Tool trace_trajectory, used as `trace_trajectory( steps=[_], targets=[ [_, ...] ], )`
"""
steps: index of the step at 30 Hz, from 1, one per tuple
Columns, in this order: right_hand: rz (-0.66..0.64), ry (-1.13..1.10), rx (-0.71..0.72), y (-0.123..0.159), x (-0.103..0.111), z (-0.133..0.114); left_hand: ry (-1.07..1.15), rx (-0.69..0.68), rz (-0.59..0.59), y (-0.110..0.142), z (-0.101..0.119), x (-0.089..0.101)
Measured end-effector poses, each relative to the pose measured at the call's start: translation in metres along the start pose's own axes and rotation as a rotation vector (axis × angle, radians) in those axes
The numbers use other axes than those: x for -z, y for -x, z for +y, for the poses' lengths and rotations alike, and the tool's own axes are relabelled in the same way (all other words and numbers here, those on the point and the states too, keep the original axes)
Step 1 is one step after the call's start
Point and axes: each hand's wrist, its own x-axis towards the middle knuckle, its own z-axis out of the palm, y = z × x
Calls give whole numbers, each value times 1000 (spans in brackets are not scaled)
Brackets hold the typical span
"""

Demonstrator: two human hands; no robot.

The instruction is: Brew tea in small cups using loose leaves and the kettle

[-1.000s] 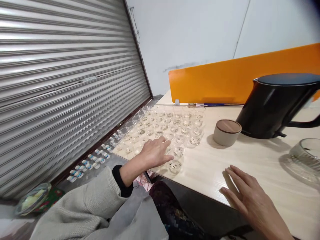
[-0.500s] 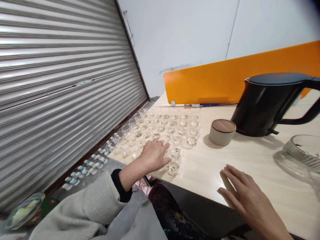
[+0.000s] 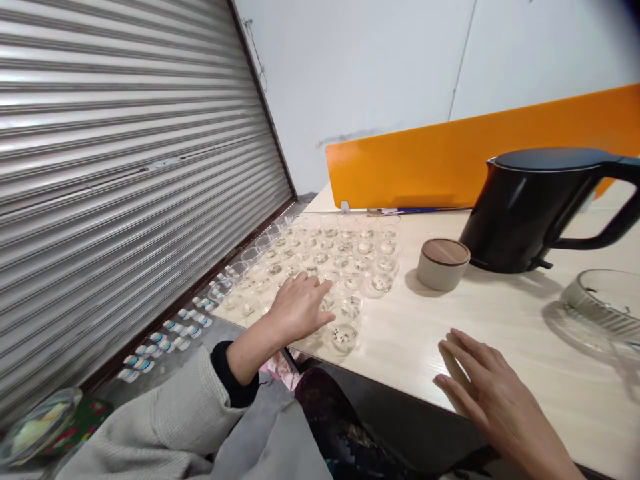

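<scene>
Over the near edge of a cluster of clear cups, my left hand reaches out with its fingers apart and nothing gripped. Just right of its thumb stands a clear cup with dark bits in the bottom; whether the thumb touches it I cannot tell. Similar bits lie in many of the other cups, and some cups behind my hand are hidden. My right hand hovers above the table's front edge, fingers stretched and thumb apart, holding nothing.
A round grey canister with a wooden lid stands beside a black kettle. A ribbed glass bowl sits at the right. An orange divider runs along the back. Several small white bottles stand on the floor by the shutter.
My left hand has drawn slightly left, away from the nearest cup. The right hand stays almost where it was, and the view has shifted a little.
</scene>
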Motion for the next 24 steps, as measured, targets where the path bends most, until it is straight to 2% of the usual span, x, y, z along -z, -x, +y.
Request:
trace_trajectory(
  steps=[3,6,10,12,14,17,20,24],
  targets=[
    [-8,1,-2,0,0,0,24,-4,5,3,-1,0],
    [-16,1,-8,0,1,-1,64,-26,68,13,8,4],
    [-20,-4,-21,-1,2,-3,175,-127,220,40,42,10],
    [-19,-8,-28,-1,1,-4,262,-276,240,53,64,6],
    [-14,-15,-34,-1,1,-5,346,-458,209,59,86,-5],
    [0,-22,-39,0,2,-7,406,-558,151,54,113,-33],
    [-1,-19,-45,0,4,-9,435,-529,164,36,132,-62],
    [-8,-25,-64,0,6,-12,484,-442,264,11,145,-89]
  ],
)
